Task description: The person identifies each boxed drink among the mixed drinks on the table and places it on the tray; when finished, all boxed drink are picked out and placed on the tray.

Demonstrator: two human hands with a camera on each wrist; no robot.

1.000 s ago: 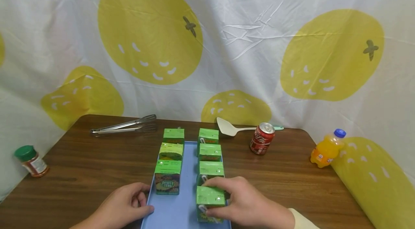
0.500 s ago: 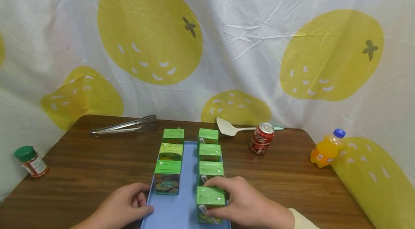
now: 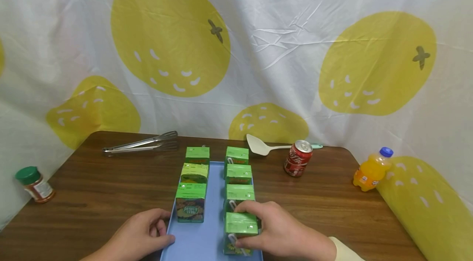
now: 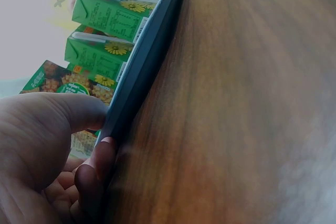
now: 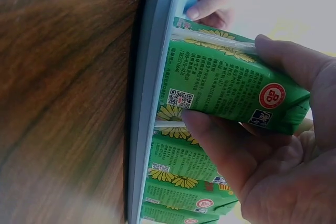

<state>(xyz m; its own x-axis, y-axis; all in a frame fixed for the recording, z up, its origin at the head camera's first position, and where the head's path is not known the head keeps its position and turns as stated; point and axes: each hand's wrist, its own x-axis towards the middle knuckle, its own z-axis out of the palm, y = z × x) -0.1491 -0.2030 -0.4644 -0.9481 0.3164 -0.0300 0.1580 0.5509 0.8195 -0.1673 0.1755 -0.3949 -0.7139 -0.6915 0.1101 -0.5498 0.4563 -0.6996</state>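
Note:
A blue tray (image 3: 201, 232) lies on the table with green drink cartons standing on it in two rows. My right hand (image 3: 288, 230) holds the nearest carton of the right row (image 3: 240, 224), thumb on its near face and fingers on the far one. In the right wrist view this carton (image 5: 226, 85) is upright on the tray, a white straw along one edge. My left hand (image 3: 142, 230) grips the tray's left rim, thumb inside and a curled finger outside, as the left wrist view shows. Just beyond it stands the left row's nearest carton (image 3: 190, 207).
Metal tongs (image 3: 142, 144) lie at the back left, and a spice jar (image 3: 35, 185) stands at the far left. To the right are a white spatula (image 3: 258, 145), a red soda can (image 3: 298, 158) and an orange drink bottle (image 3: 371, 170). A patterned cloth (image 3: 273, 68) hangs behind.
The carton under my right hand has shifted very slightly to the right. My left hand stays on the tray rim, and the other cartons keep their places.

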